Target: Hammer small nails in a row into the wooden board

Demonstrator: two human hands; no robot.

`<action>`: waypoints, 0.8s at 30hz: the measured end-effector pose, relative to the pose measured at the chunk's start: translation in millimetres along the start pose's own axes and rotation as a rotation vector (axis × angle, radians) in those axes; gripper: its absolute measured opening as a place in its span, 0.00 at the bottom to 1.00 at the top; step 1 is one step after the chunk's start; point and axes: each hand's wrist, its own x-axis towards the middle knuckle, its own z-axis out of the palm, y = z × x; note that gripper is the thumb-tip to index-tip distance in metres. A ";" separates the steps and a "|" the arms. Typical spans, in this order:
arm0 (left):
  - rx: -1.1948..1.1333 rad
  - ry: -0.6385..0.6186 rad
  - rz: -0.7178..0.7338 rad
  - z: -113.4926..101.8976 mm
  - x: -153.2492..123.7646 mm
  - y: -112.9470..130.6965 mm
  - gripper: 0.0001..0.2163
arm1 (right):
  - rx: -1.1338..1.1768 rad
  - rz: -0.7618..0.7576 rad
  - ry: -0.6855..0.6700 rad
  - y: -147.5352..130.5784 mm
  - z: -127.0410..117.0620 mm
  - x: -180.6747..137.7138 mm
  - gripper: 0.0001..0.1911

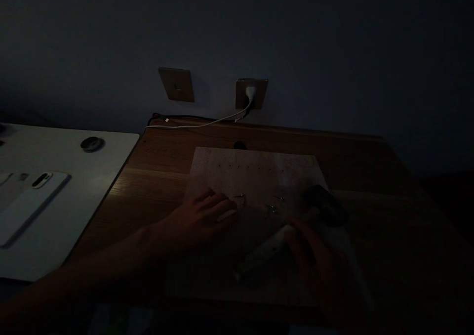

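The scene is very dark. A pale wooden board [255, 169] lies on a brown wooden table [163, 167]. My left hand [202, 219] rests flat on the board's left side, fingers stretched toward small metal hooks or nails [240, 196]. More of these small pieces [272, 207] lie mid-board. My right hand [314, 258] is at the board's lower right, touching the light handle of a hammer [264, 253] whose dark head [326, 204] lies on the board. Its fingers are too dim to read.
A white surface [92, 187] at the left carries a white phone [29, 201] and a small round dark object [92, 144]. On the wall are a switch plate [177, 84] and a socket with a white plug [251, 93]; its cable [200, 124] trails along the table's back edge.
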 end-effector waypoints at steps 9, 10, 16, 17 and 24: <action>-0.342 -0.231 -0.154 26.8 42.9 72.9 0.33 | 0.058 0.127 0.086 -12.8 9.5 5.7 0.32; -0.406 -0.259 -0.177 24.2 46.2 71.4 0.36 | 0.051 0.144 0.116 -14.0 9.0 5.0 0.33; -1.072 -0.241 -0.316 -20.2 28.0 32.6 0.24 | 0.020 -0.095 0.316 -50.6 -7.3 -3.1 0.23; -1.093 -0.229 -0.381 -28.7 20.9 25.4 0.21 | 0.008 -0.253 0.288 -59.7 -8.7 -3.6 0.20; -0.882 0.024 -0.838 -45.4 -44.9 3.8 0.11 | -0.011 -0.883 0.040 -84.1 3.8 17.3 0.22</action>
